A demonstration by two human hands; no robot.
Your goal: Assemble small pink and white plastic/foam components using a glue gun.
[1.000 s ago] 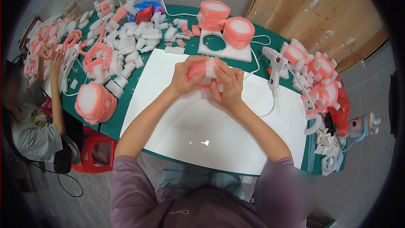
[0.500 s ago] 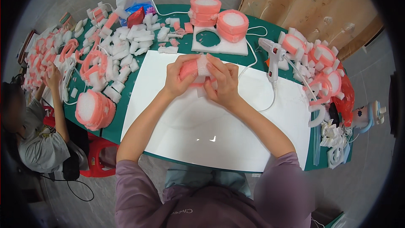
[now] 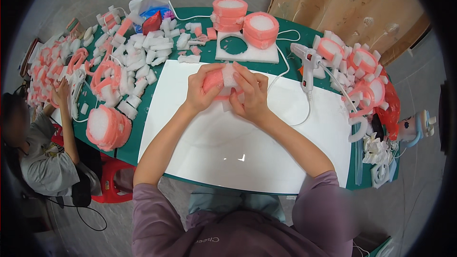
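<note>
Above the far part of the white board [image 3: 204,157], both hands grip one pink and white foam piece [image 3: 214,79]. My left hand [image 3: 200,89] wraps round its pink left side, thumb in front. My right hand [image 3: 251,91] presses fingers on a white foam block [image 3: 229,74] at the piece's right side. Fingers hide much of the piece, so its full shape does not show. Right of my hands, a white hot glue gun [image 3: 308,64] stands upright with its cord trailing over the board.
Stacked pink and white foam rounds [image 3: 230,13] stand behind a white foam sheet with a round hole [image 3: 264,56]. Loose white foam blocks [image 3: 152,47] cover the table's left; pink foam rings with blocks [image 3: 364,61] lie right. A co-worker [image 3: 43,157] sits left.
My hands stay closed on the foam piece and have hardly moved. The whole view has shifted slightly. At the left, the co-worker's hand has moved a little.
</note>
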